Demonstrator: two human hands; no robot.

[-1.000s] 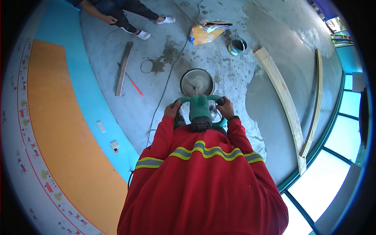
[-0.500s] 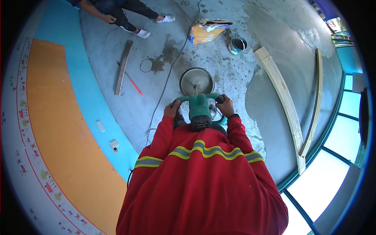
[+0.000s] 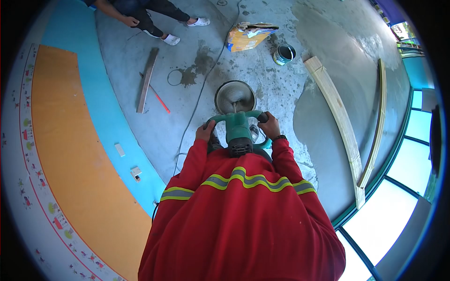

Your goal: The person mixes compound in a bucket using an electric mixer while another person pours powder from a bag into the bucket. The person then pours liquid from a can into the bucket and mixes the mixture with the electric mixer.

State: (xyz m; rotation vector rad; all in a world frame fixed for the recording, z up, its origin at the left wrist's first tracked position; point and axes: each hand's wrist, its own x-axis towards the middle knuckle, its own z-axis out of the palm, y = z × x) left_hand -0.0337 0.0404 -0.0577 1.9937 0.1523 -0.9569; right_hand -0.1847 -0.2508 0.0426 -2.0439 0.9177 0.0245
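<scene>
A green hand-held mixer (image 3: 238,127) with a black vented end stands upright in front of my body. My left hand (image 3: 205,131) is wrapped round its left handle, and my right hand (image 3: 270,127), with a dark band at the wrist, is closed on the right handle. The mixer's metal shaft reaches down into a round bucket (image 3: 216,99) of grey, wet-looking mix, with a hollow around the shaft. The paddle is hidden in the mix. Behind the bucket a dark cable (image 3: 200,93) runs along the concrete floor.
A seated person (image 3: 140,14) in white shoes is at the upper left. A torn cardboard box (image 3: 248,38) and a dark pail (image 3: 284,55) stand beyond the bucket. Long wooden boards (image 3: 335,103) lie at right; a short board (image 3: 147,79) and red-handled tool (image 3: 161,102) at left.
The surface of the mix has changed from fairly flat to hollowed around the shaft, and the shaft's lower end has shifted slightly right. Both hands keep their hold.
</scene>
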